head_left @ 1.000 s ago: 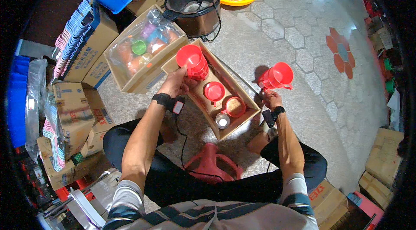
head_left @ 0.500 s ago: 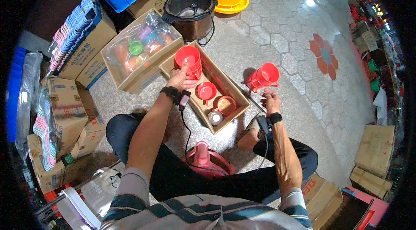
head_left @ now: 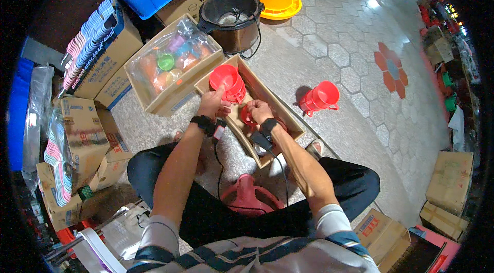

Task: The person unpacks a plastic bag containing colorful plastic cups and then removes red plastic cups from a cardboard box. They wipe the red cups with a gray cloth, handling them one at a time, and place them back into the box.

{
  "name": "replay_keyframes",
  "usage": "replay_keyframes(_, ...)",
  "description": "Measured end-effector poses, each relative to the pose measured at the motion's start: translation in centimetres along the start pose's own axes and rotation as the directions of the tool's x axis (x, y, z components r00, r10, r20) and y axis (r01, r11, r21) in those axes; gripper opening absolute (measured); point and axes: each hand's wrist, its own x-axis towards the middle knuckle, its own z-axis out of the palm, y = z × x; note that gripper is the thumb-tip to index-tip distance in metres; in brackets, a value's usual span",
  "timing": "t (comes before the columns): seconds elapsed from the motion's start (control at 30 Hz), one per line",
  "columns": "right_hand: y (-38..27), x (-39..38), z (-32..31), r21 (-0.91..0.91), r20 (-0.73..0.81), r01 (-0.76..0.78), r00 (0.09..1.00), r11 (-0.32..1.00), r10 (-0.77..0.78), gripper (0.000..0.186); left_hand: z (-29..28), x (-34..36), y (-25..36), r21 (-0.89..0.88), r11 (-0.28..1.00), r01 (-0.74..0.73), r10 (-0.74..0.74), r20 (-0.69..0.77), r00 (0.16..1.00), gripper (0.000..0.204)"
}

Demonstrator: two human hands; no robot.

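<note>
At the far edge of the box (head_left: pixel 267 94), the left hand (head_left: pixel 212 103), half closed, clasps a stack of red cups (head_left: pixel 229 80). Just beside it, mid-box, the right hand (head_left: pixel 261 112), fingers curled in, pinches a single red cup (head_left: pixel 246 115).

The left hand (head_left: pixel 211 104) holds stacked red cups (head_left: pixel 225 78) — the right hand (head_left: pixel 261 112) grips another cup (head_left: pixel 245 115) inside a carton (head_left: pixel 265 92).
</note>
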Motion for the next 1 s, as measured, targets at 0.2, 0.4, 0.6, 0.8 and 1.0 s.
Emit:
replay_keyframes(0.2, 1.4, 5.1, 3.9, -0.106, -0.035, -0.051, 0.998, 0.993, 0.048, 0.019, 0.5, -0.3, 0.4, 0.030, 0.999, 0.020, -0.020, -0.014, 1.000, 0.049)
replay_keyframes(0.4, 4.1, 7.5, 4.0, -0.108, -0.104, -0.007, 0.995, 0.994, -0.005, 0.018, 1.1, -0.9, 1.0, 0.012, 0.999, 0.039, -0.039, -0.011, 0.999, 0.049)
replay_keyframes(0.6, 1.2, 2.8, 2.2, 0.027, -0.028, 0.110, 0.994, 0.994, -0.109, 0.030, 3.1, -5.2, 4.0, 0.151, 0.974, -0.167, 0.163, 0.038, 0.986, 0.049)
replay_keyframes(0.8, -5.8, -4.3, -0.5, 0.173, 0.012, 0.214, 0.976, 0.961, -0.219, 0.024, 5.6, -11.6, 8.6, 0.162, 0.908, -0.386, 0.366, 0.144, 0.920, 0.047)
replay_keyframes(1.0, -11.1, -8.6, -4.4, 0.254, 0.023, 0.220, 0.972, 0.942, -0.233, 0.020, 6.7, -14.8, 11.5, 0.069, 0.814, -0.577, 0.544, 0.257, 0.798, 0.043)
